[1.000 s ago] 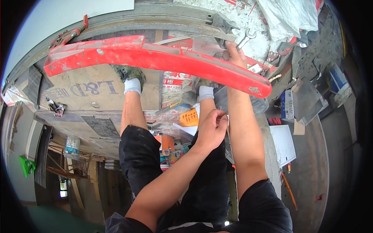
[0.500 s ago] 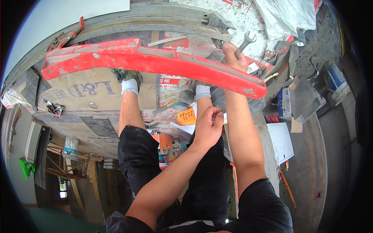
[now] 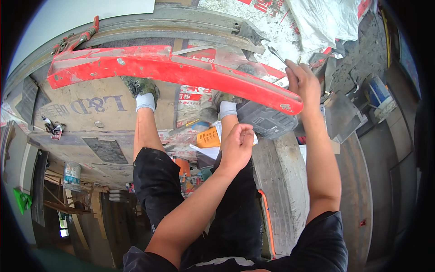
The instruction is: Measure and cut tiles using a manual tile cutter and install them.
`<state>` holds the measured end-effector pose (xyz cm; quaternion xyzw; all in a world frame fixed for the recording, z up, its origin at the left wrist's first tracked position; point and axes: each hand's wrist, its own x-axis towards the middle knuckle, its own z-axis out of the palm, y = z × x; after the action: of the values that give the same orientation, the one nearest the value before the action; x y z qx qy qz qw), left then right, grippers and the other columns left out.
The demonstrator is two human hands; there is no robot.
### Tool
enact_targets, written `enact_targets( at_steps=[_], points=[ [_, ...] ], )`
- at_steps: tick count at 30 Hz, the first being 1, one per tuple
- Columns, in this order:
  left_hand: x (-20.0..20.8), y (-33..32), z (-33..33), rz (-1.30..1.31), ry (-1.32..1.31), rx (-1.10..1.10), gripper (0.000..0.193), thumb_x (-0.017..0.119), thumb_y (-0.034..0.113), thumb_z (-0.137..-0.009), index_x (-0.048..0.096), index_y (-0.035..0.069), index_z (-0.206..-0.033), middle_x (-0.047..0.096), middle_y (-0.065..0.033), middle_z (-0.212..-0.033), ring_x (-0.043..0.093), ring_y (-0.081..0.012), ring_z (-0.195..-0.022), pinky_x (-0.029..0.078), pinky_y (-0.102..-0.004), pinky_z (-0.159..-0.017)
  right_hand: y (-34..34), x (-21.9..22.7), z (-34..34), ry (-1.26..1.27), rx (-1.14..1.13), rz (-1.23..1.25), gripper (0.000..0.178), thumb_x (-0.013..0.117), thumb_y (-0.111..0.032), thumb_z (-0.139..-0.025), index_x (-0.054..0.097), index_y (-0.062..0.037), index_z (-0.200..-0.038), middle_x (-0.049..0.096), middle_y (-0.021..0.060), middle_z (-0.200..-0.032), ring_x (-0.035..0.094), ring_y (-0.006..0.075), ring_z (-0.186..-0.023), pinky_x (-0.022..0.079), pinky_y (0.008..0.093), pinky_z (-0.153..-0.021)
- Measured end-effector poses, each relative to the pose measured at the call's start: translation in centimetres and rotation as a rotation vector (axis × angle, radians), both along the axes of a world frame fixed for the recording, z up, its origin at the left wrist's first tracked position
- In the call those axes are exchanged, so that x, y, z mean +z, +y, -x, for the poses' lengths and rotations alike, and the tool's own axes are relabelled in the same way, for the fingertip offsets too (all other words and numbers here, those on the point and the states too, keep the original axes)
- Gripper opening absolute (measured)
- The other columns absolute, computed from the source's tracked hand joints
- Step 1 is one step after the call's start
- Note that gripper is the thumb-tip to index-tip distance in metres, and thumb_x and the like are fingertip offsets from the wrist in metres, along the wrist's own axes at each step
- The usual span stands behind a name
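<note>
A long, scuffed red bar [image 3: 181,72] with recessed channels spans the view in front of me. Just beyond its right end, my right hand [image 3: 304,86] pinches a metal wrench [image 3: 277,55], whose head points away and to the left. My left hand [image 3: 238,148] hovers on the near side of the bar, over my leg and apart from the bar. Its fingers are curled in; whether anything small sits in them is hidden. Behind the left hand lie a yellow-orange packet [image 3: 208,138] and some white paper.
A dark grey plastic case [image 3: 272,120] lies under the bar's right end, near a concrete ledge [image 3: 290,181]. Grey metal rails [image 3: 199,25] run along the far side. A white plastic sheet [image 3: 324,20] is at the far right, a paint bucket [image 3: 72,176] at left.
My right hand has moved right, from behind the bar to beyond its end, carrying the wrench, which now points left. My left hand stays curled. The view has shifted slightly.
</note>
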<state>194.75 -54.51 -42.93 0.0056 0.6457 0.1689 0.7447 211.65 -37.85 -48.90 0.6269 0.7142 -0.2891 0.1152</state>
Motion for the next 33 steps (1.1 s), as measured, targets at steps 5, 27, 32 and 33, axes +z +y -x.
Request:
enact_targets(
  at_steps=[5,27,32,33],
  points=[
    [-0.2,-0.1,0.2,0.070,-0.047,0.010,0.022,0.055,0.016,-0.095,0.057,0.000,-0.110,0.064,-0.0059,-0.098,0.060,-0.0120,-0.093,0.046,-0.0265,-0.085,4.0,0.1,3.0,-0.165,0.350,0.083,0.024,0.053,-0.016,-0.090,0.067,-0.0132,-0.109,0.062,0.0122,-0.086,0.063,0.0337,-0.074,0.051,0.0442,-0.065],
    [-0.5,1.0,-0.3,0.123,-0.059,0.027,0.023,0.056,0.019,-0.096,0.058,0.000,-0.110,0.063,-0.0036,-0.096,0.058,-0.0103,-0.088,0.047,-0.0250,-0.081,5.7,0.1,3.5,-0.165,0.440,0.223,0.030,0.050,-0.010,-0.090,0.065,-0.0111,-0.116,0.062,0.0166,-0.082,0.064,0.0364,-0.075,0.051,0.0464,-0.065],
    [-0.5,1.2,-0.6,0.151,-0.062,0.034,0.022,0.056,0.018,-0.096,0.057,0.000,-0.109,0.063,-0.0037,-0.090,0.058,-0.0088,-0.080,0.047,-0.0241,-0.072,5.0,-0.3,3.8,-0.212,0.468,0.174,0.033,0.050,-0.006,-0.087,0.066,-0.0119,-0.115,0.062,0.0137,-0.080,0.064,0.0339,-0.070,0.051,0.0458,-0.063],
    [-0.5,1.2,-0.7,0.118,-0.060,0.086,0.022,0.056,0.017,-0.096,0.057,-0.001,-0.108,0.063,-0.0036,-0.082,0.058,-0.0074,-0.071,0.047,-0.0234,-0.064,4.9,-0.6,3.4,-0.245,0.466,0.221,0.033,0.050,-0.006,-0.087,0.066,-0.0119,-0.115,0.062,0.0137,-0.080,0.064,0.0339,-0.070,0.051,0.0458,-0.063]
  ],
)
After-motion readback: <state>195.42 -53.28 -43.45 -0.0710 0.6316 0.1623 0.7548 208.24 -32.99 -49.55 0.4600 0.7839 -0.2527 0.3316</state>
